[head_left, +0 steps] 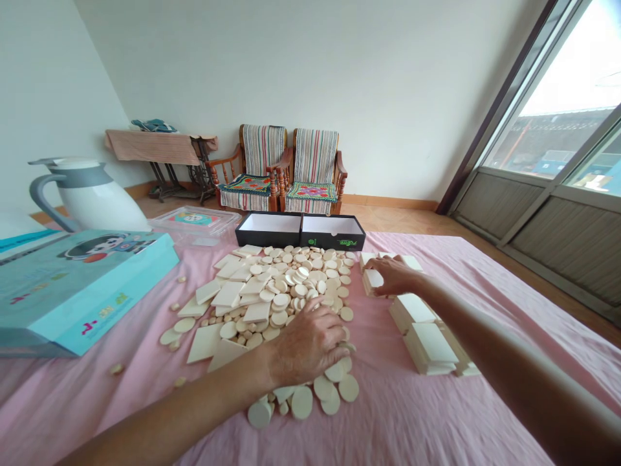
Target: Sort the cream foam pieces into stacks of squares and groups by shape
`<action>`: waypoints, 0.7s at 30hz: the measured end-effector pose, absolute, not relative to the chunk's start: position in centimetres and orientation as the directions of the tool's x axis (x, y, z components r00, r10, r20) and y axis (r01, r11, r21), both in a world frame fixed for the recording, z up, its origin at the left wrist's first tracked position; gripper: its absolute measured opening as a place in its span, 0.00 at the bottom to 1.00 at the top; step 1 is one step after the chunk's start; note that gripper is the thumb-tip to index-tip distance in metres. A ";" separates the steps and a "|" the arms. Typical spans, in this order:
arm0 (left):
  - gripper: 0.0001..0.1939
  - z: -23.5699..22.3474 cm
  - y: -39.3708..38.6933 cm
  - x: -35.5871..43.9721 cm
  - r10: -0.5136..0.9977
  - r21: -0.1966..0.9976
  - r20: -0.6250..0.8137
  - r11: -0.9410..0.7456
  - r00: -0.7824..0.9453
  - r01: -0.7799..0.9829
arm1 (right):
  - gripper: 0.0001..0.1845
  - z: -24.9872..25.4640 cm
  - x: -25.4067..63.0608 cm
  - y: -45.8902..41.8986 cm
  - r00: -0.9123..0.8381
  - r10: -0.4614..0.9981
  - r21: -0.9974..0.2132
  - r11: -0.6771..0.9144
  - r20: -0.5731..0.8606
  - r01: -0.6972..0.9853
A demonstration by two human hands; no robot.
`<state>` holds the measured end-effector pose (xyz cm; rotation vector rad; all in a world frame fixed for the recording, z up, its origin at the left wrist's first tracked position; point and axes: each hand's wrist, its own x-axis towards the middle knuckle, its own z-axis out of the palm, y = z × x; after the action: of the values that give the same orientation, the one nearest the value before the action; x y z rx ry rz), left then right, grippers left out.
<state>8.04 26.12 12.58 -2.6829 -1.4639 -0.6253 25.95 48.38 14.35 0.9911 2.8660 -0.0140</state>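
A heap of cream wooden discs (301, 278) lies on the pink bedsheet (427, 427), with flat square and triangular tiles (228, 294) along its left side. My left hand (305, 343) rests palm-down on the near part of the heap, fingers spread over the discs. My right hand (392, 275) is at the far right of the heap, its fingers over a cream square block (372, 279). Other cream blocks stand in stacked rows (427, 343) just nearer to me. The hand hides whatever lies under it.
An open black box (301, 232) stands beyond the heap. To the left lie a turquoise box (82, 291), a white vacuum jug (92, 194) and a transparent plastic container (194, 223). Two striped wooden chairs (286, 169) stand by the wall, and a window (548, 136) is at right.
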 end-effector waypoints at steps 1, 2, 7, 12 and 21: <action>0.14 12.6 26.1 7.9 0.803 0.175 0.363 -0.557 0.472 0.812 | 0.29 14.3 26.0 48.4 -0.781 0.616 0.026 0.787 -0.102 0.617; 0.14 12.6 26.1 7.8 0.805 0.180 0.367 -0.553 0.466 0.813 | 0.29 14.3 26.0 48.4 -0.781 0.616 0.027 0.787 -0.102 0.617; 0.12 12.4 26.0 7.3 0.821 0.215 0.358 -0.536 0.445 0.816 | 0.30 14.2 26.0 48.2 -0.776 0.622 0.040 0.782 -0.104 0.622; 0.11 12.5 26.0 7.2 0.831 0.249 0.348 -0.527 0.433 0.812 | 0.31 14.4 26.0 47.8 -0.770 0.629 0.038 0.777 -0.110 0.629; 0.11 12.6 26.2 7.2 0.838 0.274 0.342 -0.521 0.424 0.809 | 0.31 14.0 25.8 47.6 -0.779 0.615 0.049 0.788 -0.124 0.614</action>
<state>7.16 26.18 12.55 -2.7070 -1.5678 -0.7139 25.83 47.58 13.99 0.9821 2.8428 0.0082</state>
